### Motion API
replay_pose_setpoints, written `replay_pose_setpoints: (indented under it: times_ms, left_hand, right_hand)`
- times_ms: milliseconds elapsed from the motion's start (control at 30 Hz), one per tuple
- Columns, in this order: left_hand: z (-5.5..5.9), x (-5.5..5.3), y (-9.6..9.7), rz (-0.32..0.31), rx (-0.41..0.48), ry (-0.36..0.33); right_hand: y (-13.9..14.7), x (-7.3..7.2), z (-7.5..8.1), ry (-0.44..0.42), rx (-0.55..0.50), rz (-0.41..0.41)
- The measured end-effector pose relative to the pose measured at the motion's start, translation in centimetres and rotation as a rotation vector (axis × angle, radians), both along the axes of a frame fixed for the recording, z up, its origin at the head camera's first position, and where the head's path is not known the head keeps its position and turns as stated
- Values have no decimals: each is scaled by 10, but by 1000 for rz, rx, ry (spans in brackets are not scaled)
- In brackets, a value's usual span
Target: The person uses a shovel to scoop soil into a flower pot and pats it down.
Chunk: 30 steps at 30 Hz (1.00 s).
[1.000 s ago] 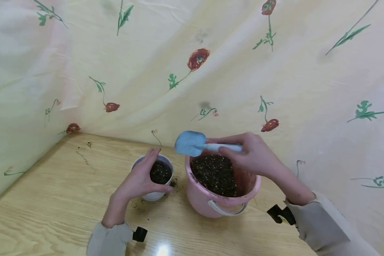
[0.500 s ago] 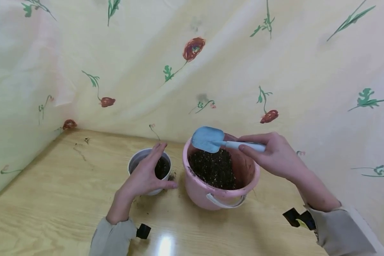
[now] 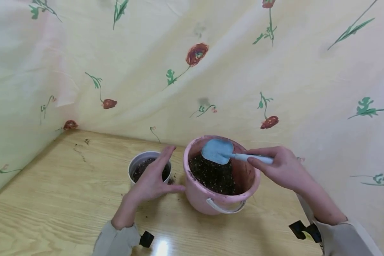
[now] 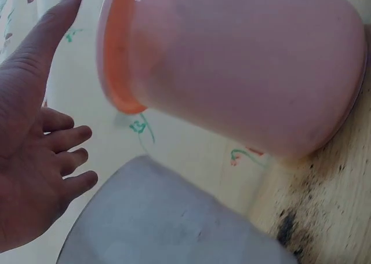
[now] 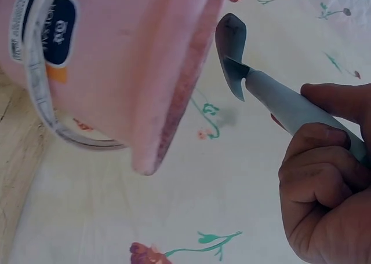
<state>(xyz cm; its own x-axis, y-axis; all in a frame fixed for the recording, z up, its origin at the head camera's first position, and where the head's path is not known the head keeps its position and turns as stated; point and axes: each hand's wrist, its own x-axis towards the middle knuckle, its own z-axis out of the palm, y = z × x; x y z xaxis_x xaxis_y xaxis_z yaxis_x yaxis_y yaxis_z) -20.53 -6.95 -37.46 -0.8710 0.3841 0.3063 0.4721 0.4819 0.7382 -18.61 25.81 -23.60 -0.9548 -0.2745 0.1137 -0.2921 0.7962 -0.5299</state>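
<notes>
My right hand (image 3: pixel 283 169) grips the pale blue handle of a small garden trowel (image 3: pixel 217 151). The trowel's blade is over the mouth of the pink bucket (image 3: pixel 198 199), above the dark soil (image 3: pixel 211 177) inside. In the right wrist view the fingers curl round the trowel handle (image 5: pixel 290 105). My left hand (image 3: pixel 152 181) is spread, thumb apart from the fingers, over the near right side of a small white pot (image 3: pixel 132 160) with dark soil in it. The left wrist view shows that hand (image 4: pixel 35 125) holding nothing, beside the pot's wall (image 4: pixel 156 223).
The bucket's white handle (image 3: pixel 225 209) hangs down at its front. Spilled soil (image 4: pixel 287 229) lies on the wooden table (image 3: pixel 51 199) between pot and bucket. A flower-patterned cloth (image 3: pixel 140 71) rises behind and at the left of the table.
The trowel has moved right and down, from above the bucket's left rim to over its mouth. My left hand has shifted right and opened wider off the white pot.
</notes>
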Motion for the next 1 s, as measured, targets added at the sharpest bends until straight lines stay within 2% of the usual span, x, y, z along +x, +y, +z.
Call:
replay_pose_setpoints:
  times_ms: [67, 233, 400, 600, 1000]
  left_hand:
    - [0, 2, 5, -8, 19, -9]
    - [-3, 5, 19, -40, 63, 23]
    - [-5, 5, 30, -65, 91, 49]
    - [-4, 8, 34, -45, 60, 11]
    - [-7, 6, 34, -20, 12, -18]
  right_hand:
    - [3, -1, -5, -7, 2, 5]
    - [9, -4, -15, -21, 44, 1]
    - [14, -6, -19, -11, 99, -11]
    - [17, -7, -25, -14, 115, -12]
    - [24, -10, -31, 14, 174, -28]
